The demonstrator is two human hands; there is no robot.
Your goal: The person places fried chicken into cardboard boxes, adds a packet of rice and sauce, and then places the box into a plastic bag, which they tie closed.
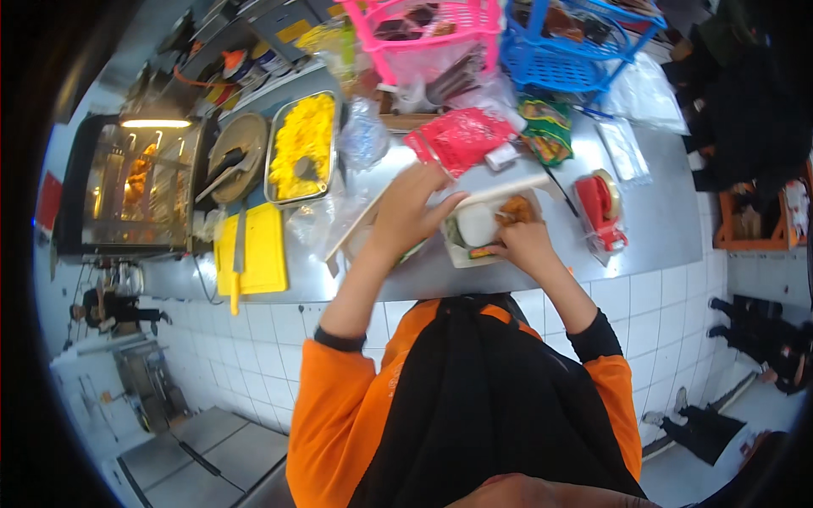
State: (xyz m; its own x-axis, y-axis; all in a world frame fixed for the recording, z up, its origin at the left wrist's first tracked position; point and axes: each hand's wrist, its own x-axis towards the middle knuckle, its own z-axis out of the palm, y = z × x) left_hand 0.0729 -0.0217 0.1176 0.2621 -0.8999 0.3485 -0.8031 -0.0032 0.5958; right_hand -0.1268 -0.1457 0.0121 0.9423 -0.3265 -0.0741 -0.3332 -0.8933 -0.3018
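Note:
A paper food box (456, 254) stands near the table's front edge, holding a white mound of rice (477, 224), a brown fried piece (518, 208) and a small colourful sachet (480, 252). My left hand (413, 207) is beside the box's left rim, fingers stretched out and thumb apart, toward the raised lid. My right hand (527, 247) reaches in at the right side, its fingers curled by the fried piece and the sachet; what they pinch is hidden. Under my left wrist lies another open box (360, 241), partly covered by my arm.
Left on the table are a metal tray of yellow shredded food (302, 140), a yellow cutting board (262, 254) with a knife (238, 262), and a lit display case (135, 182). Behind lie a red packet (461, 138) and pink (428, 42) and blue baskets (563, 63). A red tape dispenser (597, 212) stands right.

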